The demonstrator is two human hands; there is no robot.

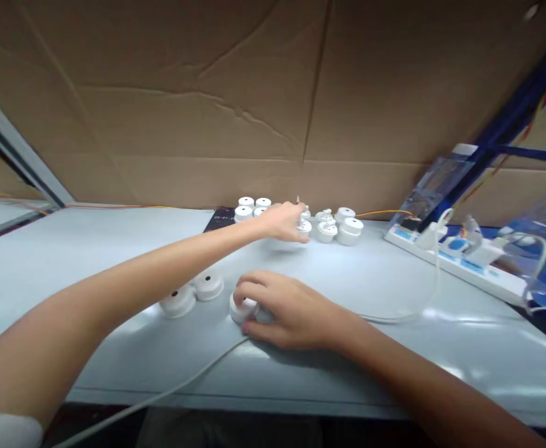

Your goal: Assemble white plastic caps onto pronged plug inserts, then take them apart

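My left hand (285,220) reaches far across the pale bench and closes its fingers on a small white round part (303,226) in a cluster of white round parts (342,226) near the cardboard wall. My right hand (288,309) rests close to me on the bench, fingers curled over another white round part (242,307). Two more white round parts (193,292), each with a dark centre hole, lie side by side just left of my right hand.
A white power strip (459,261) with plugs lies at the right; its white cable (394,316) loops over the bench and runs under my right hand. A dark flat device (220,218) sits by the wall. Brown cardboard (254,99) backs the bench. Blue frame at right.
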